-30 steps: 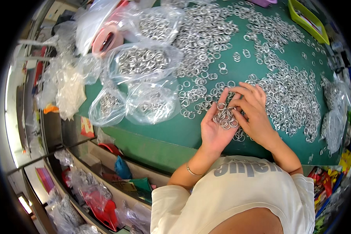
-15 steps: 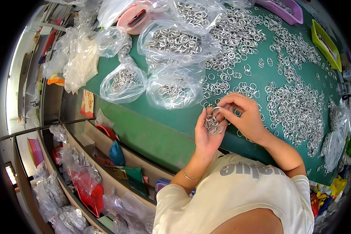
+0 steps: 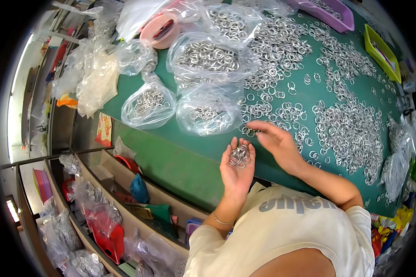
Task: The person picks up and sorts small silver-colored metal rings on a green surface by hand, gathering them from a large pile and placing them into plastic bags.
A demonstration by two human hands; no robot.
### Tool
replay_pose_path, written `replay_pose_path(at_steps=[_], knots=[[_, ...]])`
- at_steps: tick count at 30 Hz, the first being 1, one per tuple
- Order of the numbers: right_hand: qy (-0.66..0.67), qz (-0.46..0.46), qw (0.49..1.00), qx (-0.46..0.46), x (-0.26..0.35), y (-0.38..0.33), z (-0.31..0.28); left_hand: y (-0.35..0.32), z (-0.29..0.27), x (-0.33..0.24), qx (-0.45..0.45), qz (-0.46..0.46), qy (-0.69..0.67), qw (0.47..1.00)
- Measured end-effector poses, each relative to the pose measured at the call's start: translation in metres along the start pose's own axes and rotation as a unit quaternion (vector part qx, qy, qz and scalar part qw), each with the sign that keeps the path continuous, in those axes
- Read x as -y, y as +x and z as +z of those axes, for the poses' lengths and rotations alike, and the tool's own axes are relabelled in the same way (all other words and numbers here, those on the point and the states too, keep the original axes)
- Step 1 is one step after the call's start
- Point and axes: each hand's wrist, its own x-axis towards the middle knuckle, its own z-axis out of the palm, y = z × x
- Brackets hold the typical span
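Sorting metal rings at a green-topped table

The green table (image 3: pixel 180 157) carries loose silver rings (image 3: pixel 351 134) across its far and right parts, thickest toward the right edge. Clear plastic bags of rings (image 3: pixel 208 55) sit along its left side, two smaller ones (image 3: pixel 149 104) near the front left edge, beside a pink round container (image 3: pixel 161 28) at the far left. A purple tray (image 3: pixel 330 11) and a yellow-green tray (image 3: pixel 381 48) lie at the far right corner. A red and yellow printed card (image 3: pixel 104 129) hangs off the left edge. The left hand (image 3: pixel 236 168) is cupped palm up over the front edge, cradling a small heap of rings (image 3: pixel 240 156). The right hand (image 3: pixel 279 143) is spread flat, holding nothing, fingers over rings near the front edge. The heap rests loose, so tilting the palm could probably spill rings over the edge onto the shelves below.
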Motion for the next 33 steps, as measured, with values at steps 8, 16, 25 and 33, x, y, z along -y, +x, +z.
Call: replay_pose_path(at_steps=[8, 16, 25, 33], knots=[[0.474, 0.03, 0.859, -0.191, -0.022, -0.019, -0.029, 0.009, 0.032, 0.095, 0.333, 0.332, 0.578, 0.667], [0.66, -0.052, 0.703, -0.258, 0.016, -0.081, -0.163, 0.003, 0.043, 0.115, 0.397, 0.464, 0.484, 0.627], [-0.183, -0.169, 0.655, -0.714, 0.104, -0.245, -0.398, 0.027, -0.003, 0.006, 0.003, 0.56, 0.415, 0.717], [-0.425, -0.177, 0.643, -0.612, 0.104, -0.184, -0.344, 0.079, -0.032, -0.104, 0.003, 0.448, 0.445, 0.775]])
